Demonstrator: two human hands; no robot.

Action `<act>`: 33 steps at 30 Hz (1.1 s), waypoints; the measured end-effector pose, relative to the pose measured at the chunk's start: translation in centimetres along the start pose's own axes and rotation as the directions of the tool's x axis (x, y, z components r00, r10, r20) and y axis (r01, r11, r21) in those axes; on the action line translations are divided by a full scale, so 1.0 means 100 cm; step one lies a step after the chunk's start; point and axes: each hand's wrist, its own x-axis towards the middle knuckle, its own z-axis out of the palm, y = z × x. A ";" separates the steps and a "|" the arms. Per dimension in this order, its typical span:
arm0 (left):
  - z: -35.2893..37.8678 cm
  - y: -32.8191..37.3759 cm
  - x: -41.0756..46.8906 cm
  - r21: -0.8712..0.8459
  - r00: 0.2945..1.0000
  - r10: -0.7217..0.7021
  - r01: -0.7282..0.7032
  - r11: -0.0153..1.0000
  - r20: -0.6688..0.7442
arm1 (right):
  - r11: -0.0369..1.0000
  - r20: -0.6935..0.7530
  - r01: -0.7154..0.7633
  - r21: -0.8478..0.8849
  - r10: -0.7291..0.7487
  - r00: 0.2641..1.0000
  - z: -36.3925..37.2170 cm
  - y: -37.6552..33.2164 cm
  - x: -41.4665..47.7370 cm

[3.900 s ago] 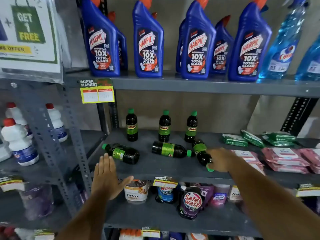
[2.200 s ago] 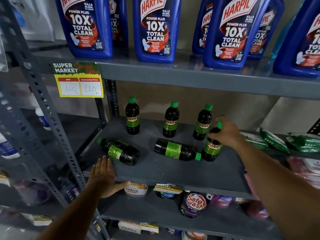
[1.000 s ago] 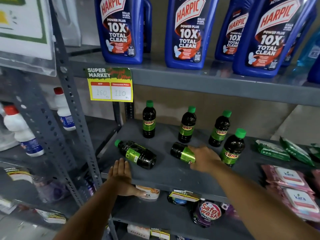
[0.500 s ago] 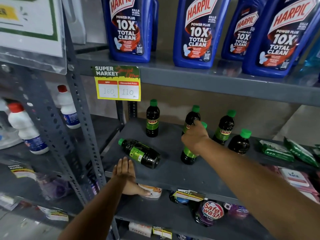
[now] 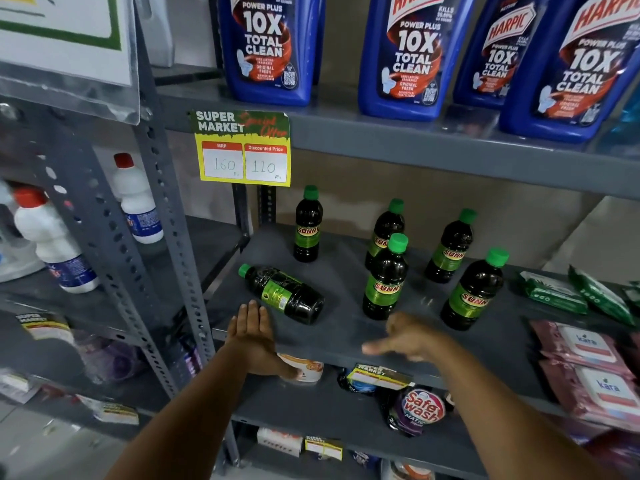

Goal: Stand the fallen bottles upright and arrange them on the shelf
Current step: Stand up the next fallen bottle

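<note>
One fallen bottle [image 5: 282, 294] left lying at shelf [image 5: 346, 344] front-left; five upright behind and right. Left hand [image 5: 252, 336] flat on edge, grip released. Right hand [image 5: 407, 337] blurred, seemingly empty, open. Next: grasp, stand it.

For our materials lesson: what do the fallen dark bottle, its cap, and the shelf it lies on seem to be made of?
Fallen bottle: probably clear glossy plastic holding dark liquid; highlights glint along its side.
Cap: looks like opaque green plastic, with a dull sheen.
Shelf: likely grey painted metal, matte; the perforated upright beside it suggests steel racking.
</note>
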 end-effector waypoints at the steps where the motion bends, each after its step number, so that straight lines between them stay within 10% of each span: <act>1: 0.001 0.000 0.001 -0.002 1.000 -0.002 0.002 1.000 0.010 | 0.986 -0.087 0.019 0.166 -0.004 0.996 0.001 0.004 0.005; 5: 0.001 0.000 0.002 -0.015 1.000 0.008 -0.008 1.000 0.008 | 0.901 -0.538 0.187 0.390 0.059 0.841 0.005 0.008 0.030; 13: 0.003 -0.001 0.002 -0.016 0.999 0.042 -0.043 0.999 -0.017 | 0.891 -0.604 0.334 0.307 -0.088 0.792 0.017 0.006 0.043; 18: 0.009 -0.002 0.002 -0.027 0.995 0.057 -0.060 0.998 -0.086 | 0.857 -0.826 0.434 -0.279 -0.444 0.347 0.061 -0.018 0.013; 21: 0.014 -0.004 0.003 -0.014 0.990 0.067 -0.069 0.997 -0.126 | 0.707 -0.542 0.590 -0.389 -0.694 0.474 0.073 -0.059 0.009; 26: 0.011 -0.015 0.003 0.005 0.968 0.063 -0.063 0.998 -0.242 | 0.769 -0.267 0.498 -0.400 -0.618 0.739 0.079 -0.124 0.021; 33: 0.013 -0.016 0.008 0.049 0.986 0.037 -0.030 0.998 -0.164 | 0.814 -0.280 0.218 -0.538 -0.417 0.865 0.094 -0.151 0.041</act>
